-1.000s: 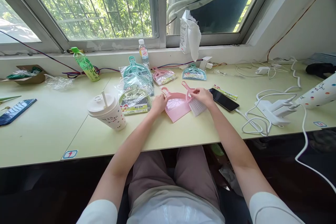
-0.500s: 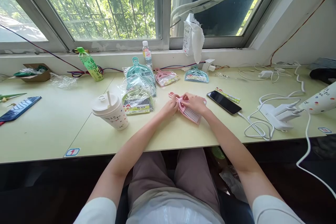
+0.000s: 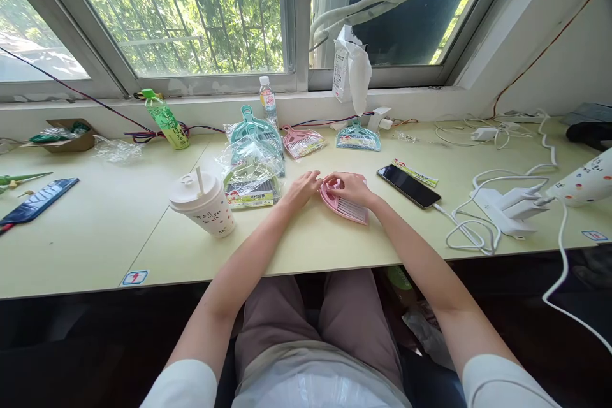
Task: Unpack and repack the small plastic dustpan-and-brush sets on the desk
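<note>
A pink mini dustpan and brush set (image 3: pixel 345 207) lies on the table in front of me, its pale bristles facing my side. My right hand (image 3: pixel 351 189) grips it from above, fingers bent over the pink body. At the left end, where the handle is, the fingers of my left hand (image 3: pixel 305 189) are closed together and cover the handle. How far they wrap round it is hidden. Left of my hands lies a bagged green dustpan set (image 3: pixel 251 188), with teal dustpan sets (image 3: pixel 253 127) behind it.
A lidded cup (image 3: pixel 204 204) stands by my left forearm. To the right lie a phone (image 3: pixel 408 186), a card strip (image 3: pixel 415 173) and a power strip (image 3: pixel 507 210) with white cables. Another pink set (image 3: pixel 302 142) and a blue set (image 3: pixel 358 136) lie near the window, with bottles (image 3: pixel 165 120) farther left.
My left hand has shifted slightly left, its fingers now covering the handle end that showed before. The pink set has turned a little under my right hand, which keeps its hold.
</note>
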`<state>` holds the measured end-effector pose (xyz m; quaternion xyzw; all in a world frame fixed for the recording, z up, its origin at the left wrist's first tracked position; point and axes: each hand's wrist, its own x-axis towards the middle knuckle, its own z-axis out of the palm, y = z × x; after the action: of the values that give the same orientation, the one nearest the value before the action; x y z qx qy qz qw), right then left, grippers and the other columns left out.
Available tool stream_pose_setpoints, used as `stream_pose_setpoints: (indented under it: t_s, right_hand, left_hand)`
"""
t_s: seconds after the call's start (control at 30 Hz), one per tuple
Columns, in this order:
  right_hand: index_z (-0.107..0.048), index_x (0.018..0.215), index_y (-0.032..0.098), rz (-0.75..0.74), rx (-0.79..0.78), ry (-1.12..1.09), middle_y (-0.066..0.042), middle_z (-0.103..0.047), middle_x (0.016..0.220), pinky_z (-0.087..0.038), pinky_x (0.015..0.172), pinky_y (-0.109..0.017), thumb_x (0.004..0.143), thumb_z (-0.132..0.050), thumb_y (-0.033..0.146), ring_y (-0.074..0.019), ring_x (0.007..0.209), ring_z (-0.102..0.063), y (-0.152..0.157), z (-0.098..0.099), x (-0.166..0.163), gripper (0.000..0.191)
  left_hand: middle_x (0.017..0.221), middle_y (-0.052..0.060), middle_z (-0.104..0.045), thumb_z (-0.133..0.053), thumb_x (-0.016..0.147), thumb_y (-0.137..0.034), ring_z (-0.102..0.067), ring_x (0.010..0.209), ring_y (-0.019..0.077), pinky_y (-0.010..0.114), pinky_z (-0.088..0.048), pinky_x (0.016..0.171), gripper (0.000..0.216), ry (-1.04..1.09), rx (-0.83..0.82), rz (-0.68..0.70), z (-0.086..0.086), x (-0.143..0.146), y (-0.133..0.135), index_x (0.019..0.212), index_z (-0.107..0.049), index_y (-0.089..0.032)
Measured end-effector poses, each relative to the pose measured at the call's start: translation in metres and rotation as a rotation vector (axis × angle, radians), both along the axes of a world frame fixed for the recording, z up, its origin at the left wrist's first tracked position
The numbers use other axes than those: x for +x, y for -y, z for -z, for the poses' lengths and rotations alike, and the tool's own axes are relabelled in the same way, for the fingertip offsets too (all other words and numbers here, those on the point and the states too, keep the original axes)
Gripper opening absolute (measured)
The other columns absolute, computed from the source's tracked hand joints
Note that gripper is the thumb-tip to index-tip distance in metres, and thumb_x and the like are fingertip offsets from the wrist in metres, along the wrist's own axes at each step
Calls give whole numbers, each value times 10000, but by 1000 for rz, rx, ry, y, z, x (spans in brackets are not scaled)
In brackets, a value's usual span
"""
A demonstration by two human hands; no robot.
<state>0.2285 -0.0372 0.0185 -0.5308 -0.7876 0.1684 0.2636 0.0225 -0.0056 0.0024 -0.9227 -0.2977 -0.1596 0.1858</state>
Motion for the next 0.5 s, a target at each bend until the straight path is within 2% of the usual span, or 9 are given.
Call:
stream_pose_setpoints:
  t_s: [0.2,0.5]
  right_hand:
    - [-680,1080,248,-23,-11,-59,-2,-731,952,-449,719,-262,782,-670,319,-155,811,-642,0,-3,7,307]
    - [-681,1100,241,-48,-44,-95,-16,-734,965,-440,714,-267,794,-667,378,-155,775,-614,-4,-1,12,336]
  left_hand:
    - [1051,109,-627,-405,947,-72,-590,999,200,297,-492,828,278,-76,-3,17,-6,0,8,1105,-621,-149]
    - [1124,111,-639,-390,943,-41,-625,1078,176,278,-503,889,306,-106,18,-2,-1,4,7,1139,-603,-137]
